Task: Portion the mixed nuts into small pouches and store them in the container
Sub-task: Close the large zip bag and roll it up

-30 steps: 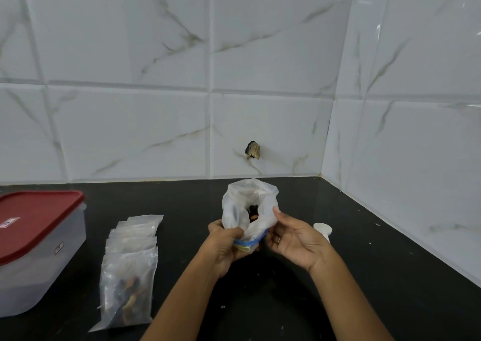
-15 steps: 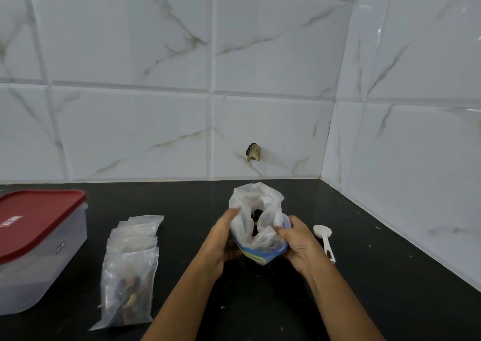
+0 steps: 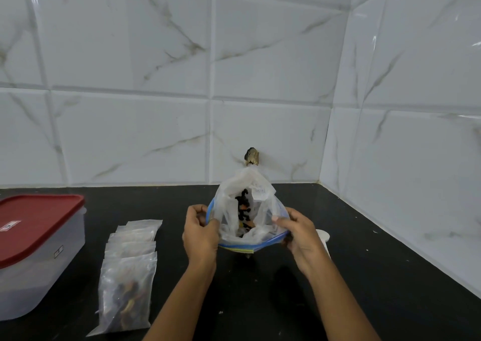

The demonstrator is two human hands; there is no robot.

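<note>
Nearest, on the left of the dark surface, a filled small pouch fronts a row of clear pouches beside the red-lidded container. Further in, the left hand and right hand each pinch one side of the blue-rimmed zip bag, fingers curled on its mouth, with the mixed nuts inside a crumpled liner. Spreading the mouth likely goes best with even pulls and the bag upright, before reaching for the white spoon just behind.
</note>
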